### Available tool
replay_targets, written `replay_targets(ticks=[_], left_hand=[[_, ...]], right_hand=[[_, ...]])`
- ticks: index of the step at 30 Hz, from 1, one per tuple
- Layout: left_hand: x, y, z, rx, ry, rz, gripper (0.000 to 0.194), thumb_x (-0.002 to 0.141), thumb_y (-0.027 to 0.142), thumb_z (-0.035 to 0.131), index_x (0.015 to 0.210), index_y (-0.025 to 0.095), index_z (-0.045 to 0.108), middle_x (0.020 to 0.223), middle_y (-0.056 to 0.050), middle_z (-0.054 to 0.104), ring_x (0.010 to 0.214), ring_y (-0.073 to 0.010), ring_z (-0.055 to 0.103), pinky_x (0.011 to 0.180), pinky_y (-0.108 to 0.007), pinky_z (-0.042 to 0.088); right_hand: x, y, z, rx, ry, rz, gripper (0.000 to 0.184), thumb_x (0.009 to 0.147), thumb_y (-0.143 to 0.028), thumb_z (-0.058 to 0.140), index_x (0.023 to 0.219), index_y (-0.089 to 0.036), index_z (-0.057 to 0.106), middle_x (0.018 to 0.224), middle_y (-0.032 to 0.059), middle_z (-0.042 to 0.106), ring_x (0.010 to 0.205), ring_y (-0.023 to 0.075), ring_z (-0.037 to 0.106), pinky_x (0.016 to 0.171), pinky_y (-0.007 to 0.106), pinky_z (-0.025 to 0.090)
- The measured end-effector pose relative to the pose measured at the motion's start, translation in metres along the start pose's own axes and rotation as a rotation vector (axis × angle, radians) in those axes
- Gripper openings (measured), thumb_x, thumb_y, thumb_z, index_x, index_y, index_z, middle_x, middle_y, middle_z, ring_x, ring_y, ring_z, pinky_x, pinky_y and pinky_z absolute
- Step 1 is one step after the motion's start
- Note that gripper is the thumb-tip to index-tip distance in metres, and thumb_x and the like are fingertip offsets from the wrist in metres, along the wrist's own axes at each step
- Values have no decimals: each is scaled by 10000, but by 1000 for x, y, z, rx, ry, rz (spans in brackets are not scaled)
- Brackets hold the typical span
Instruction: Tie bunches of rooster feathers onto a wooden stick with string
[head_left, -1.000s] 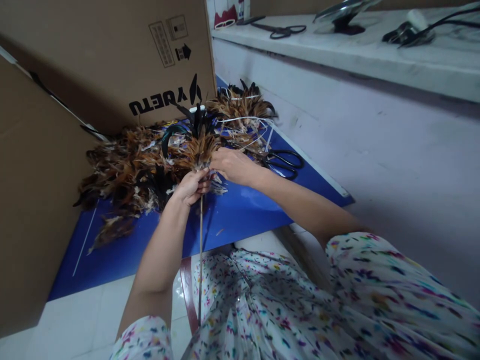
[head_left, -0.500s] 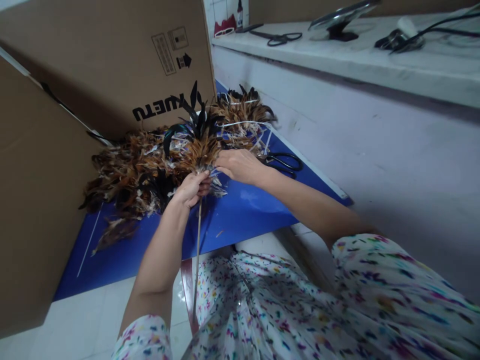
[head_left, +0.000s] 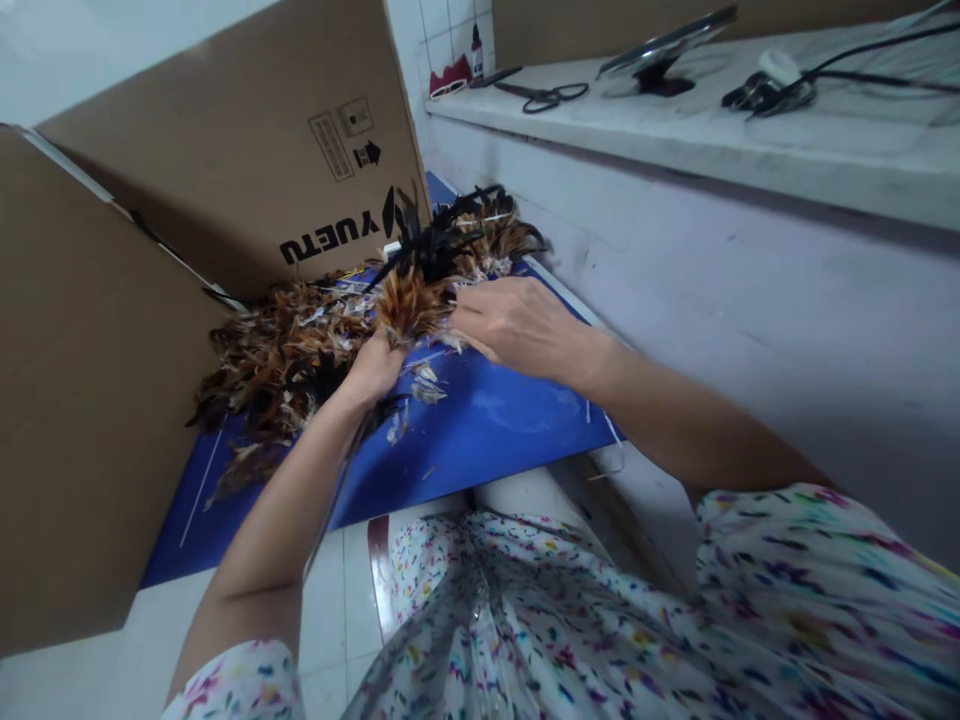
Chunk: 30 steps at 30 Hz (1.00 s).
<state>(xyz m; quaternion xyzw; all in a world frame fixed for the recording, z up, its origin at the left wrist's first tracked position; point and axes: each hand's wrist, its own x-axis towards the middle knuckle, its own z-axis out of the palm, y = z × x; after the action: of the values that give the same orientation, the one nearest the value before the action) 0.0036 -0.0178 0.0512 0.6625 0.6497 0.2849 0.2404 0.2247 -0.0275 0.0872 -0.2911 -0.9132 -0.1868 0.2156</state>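
Observation:
My left hand is closed around the base of a feather duster, brown near the hand with long black plumes at the far end. Its thin stick runs back along my left forearm, tilted. On the duster's right side, my right hand is closed with bent fingers against the feathers; what it grips is hidden. A heap of loose brown feathers lies to the left, and a second bundle of feathers lies behind. Small pale feather tufts rest on the blue board below my hands.
Cardboard panels stand along the left and back. A white ledge on the right carries scissors, a device on a stand and cables. White string hangs over the board's front edge.
The duster has turned, its black plumes now leaning right and its stick swinging left toward my forearm. My right hand has shifted right. The black-handled scissors on the board no longer show.

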Motion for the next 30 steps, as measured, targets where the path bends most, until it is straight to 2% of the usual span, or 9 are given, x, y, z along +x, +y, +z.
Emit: replay_targets(ticks=[2,5,9,13,20,23,26,30], left_hand=[[-1,4,-4,322,47,48,170,825,203,490,962,146,573,941,-131,689,963,-277,659,814,-336,486],[-7,13,-5,669,59,41,258,856,210,441,1072,103,531,988,-202,686,992,-327,663,848,-387,485],[-23,29,-7,948,35,78,257,907,141,307,1082,90,488,935,-204,677,898,-317,684,777,-394,502],[-35,43,-14,1174,15,94,343,920,76,183,1089,84,482,970,-203,651,912,-296,683,748,-379,517],[-50,47,-32,1360,7,131,388,940,101,139,1064,94,506,915,-176,617,861,-287,686,665,-359,538],[-59,50,-40,1410,-40,176,387,939,97,145,1068,99,509,901,-162,606,852,-285,683,638,-348,536],[-65,52,-47,1458,-81,213,387,928,73,154,1085,94,507,909,-162,603,839,-276,681,630,-335,530],[-69,50,-55,1477,-161,251,372,918,68,191,1102,94,513,951,-185,606,839,-288,676,637,-349,522]], right_hand=[[-1,-4,-9,-15,19,-43,292,968,-169,387,899,-113,665,829,85,615,715,152,475,643,313,269],[-1,-9,-20,-18,22,-100,304,973,-133,356,936,-113,657,827,79,609,722,150,467,652,316,274],[2,-9,-26,-21,-2,-149,323,981,-109,318,999,-111,640,877,84,610,751,148,476,670,317,286],[6,-3,-25,-23,-2,-186,344,993,-117,281,1009,-112,625,916,86,599,791,150,490,693,320,306],[34,17,-20,-7,111,-242,339,1017,-232,284,958,-128,601,914,51,566,791,132,518,674,291,338],[53,24,-17,42,155,-265,369,1027,-310,287,978,-123,601,952,44,557,853,140,544,701,285,358],[72,25,-15,131,130,-277,365,1017,-354,343,1021,-114,618,987,45,567,921,147,552,751,288,367],[93,28,-7,357,69,-216,288,951,-371,493,954,-150,677,938,21,617,920,137,557,784,283,369]])
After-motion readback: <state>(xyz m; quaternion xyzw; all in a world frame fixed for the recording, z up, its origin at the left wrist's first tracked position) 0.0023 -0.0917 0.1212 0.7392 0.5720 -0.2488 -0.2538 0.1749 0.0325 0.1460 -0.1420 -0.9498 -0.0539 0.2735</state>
